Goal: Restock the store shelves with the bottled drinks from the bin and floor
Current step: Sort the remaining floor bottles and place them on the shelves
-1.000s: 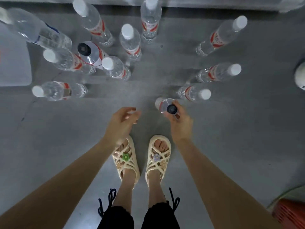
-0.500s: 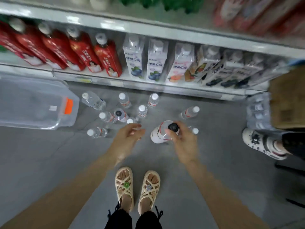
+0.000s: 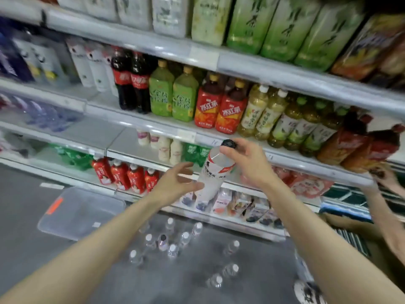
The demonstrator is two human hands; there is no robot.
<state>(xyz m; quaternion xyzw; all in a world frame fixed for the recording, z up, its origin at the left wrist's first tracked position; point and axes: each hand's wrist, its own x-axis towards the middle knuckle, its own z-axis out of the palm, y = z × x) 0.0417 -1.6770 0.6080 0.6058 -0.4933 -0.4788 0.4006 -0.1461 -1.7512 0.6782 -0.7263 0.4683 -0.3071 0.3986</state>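
Gripping a clear bottle [image 3: 211, 178] by the neck with the right hand [image 3: 245, 163], fingers curled just under its black cap [image 3: 229, 144]. Holding it tilted, cap uppermost, in front of the shelves [image 3: 166, 128]. Left hand [image 3: 175, 183] spread wide and holding nothing, fingertips at the bottle's lower body; touching or just short, impossible to tell through the blur.

Above and beyond both hands, cola bottles [image 3: 131, 84], green tea bottles [image 3: 171, 95] and red-labelled bottles [image 3: 219, 110] in a row. Below the hands, small water bottles [image 3: 185, 238] standing on the floor [image 3: 43, 249]. Down and left of the left hand, a clear plastic bin [image 3: 81, 211]. Far right of the right hand, another person's hand [image 3: 385, 174] under brown bottles [image 3: 355, 141].
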